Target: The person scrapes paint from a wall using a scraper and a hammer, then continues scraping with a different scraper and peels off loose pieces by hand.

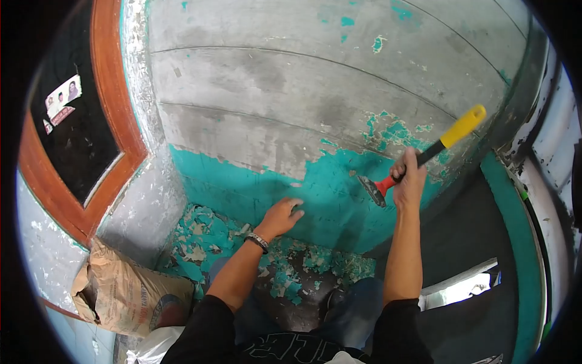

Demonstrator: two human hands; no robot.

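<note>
Black shirt [291, 347] cloth with a pale printed outline lies nearest the camera, below the teal paint band [239, 188] on the wall [242, 79]. Over the band's right part, the right hand [411, 181] has its fingers clamped on the dark grip of a long scraper [431, 151]. Its long axis slants from the smooth yellow handle end [464, 126], up and right of the band's middle, down through a glossy red neck [384, 184] to a flat, dull blade [371, 192] in front of the band. That blade lies left of the right fingers and is much nearer them than the left hand [280, 218]; whether it touches the band cannot be told. The left hand, by the band's lower middle, holds nothing, its fingers loosely bent, thumb apart. Curled, brittle paint flakes [203, 233] litter the floor below the band; a creased brown paper sack [130, 294] slumps to its lower left.
</note>
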